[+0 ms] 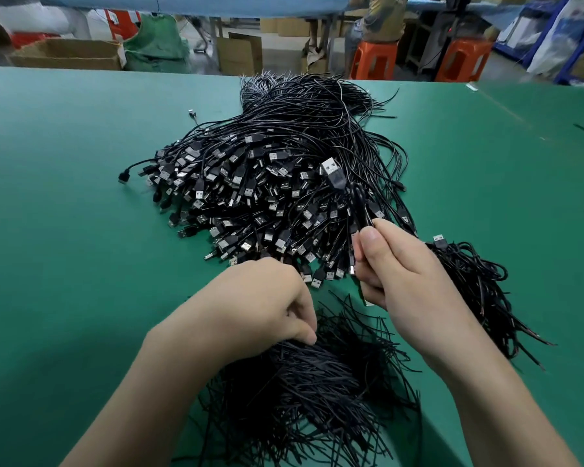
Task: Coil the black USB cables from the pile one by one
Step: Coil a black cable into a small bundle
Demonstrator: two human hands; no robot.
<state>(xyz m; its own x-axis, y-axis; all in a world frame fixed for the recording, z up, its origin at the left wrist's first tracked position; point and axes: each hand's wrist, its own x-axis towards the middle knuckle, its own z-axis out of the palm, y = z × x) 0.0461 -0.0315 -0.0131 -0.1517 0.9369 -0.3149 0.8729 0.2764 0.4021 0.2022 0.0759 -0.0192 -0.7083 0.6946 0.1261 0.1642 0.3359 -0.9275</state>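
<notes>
A big pile of black USB cables (267, 183) lies in the middle of the green table (64, 197), plugs toward me. My right hand (395, 271) grips one coiled black cable (358, 203) above the pile's near right edge, its silver USB plug (331, 168) sticking up and away. My left hand (260, 301) reaches down with curled fingers into a heap of thin black ties (311, 382) close to me and pinches at them. A bundle of coiled cables (476, 281) lies to the right of my right hand.
Beyond the table's far edge stand cardboard boxes (68, 53), two orange stools (373, 60) and a seated person (381, 18). A single loose cable plug (192, 112) lies left of the pile's far end. Bare green table surface stretches to the left.
</notes>
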